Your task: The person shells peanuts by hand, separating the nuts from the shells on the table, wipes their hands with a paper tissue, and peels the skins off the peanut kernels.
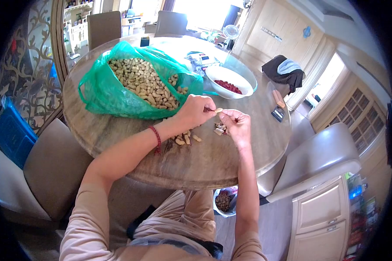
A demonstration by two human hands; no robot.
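Observation:
A single peanut (218, 110) in its shell is pinched between both hands above the round table. My left hand (197, 109), with a red bracelet at the wrist, has thumb and fingertips closed on its left end. On the other end, the thumb and finger of my right hand (236, 124) are closed too. Beneath the right hand lies a small heap of shell pieces (219, 129). Several unshelled peanuts (182, 138) rest on the table under my left wrist. Left of the hands, a green plastic bag (101, 91) gapes around many peanuts (146, 82).
A white bowl (213, 75) holding red kernels (228, 86) stands beyond my hands. Behind it is a printed packet (201, 62). A phone-like dark object (278, 114) lies at the table's right edge. Below, a lined bin (224, 213) holds brown scraps. Chairs (320, 158) surround the table.

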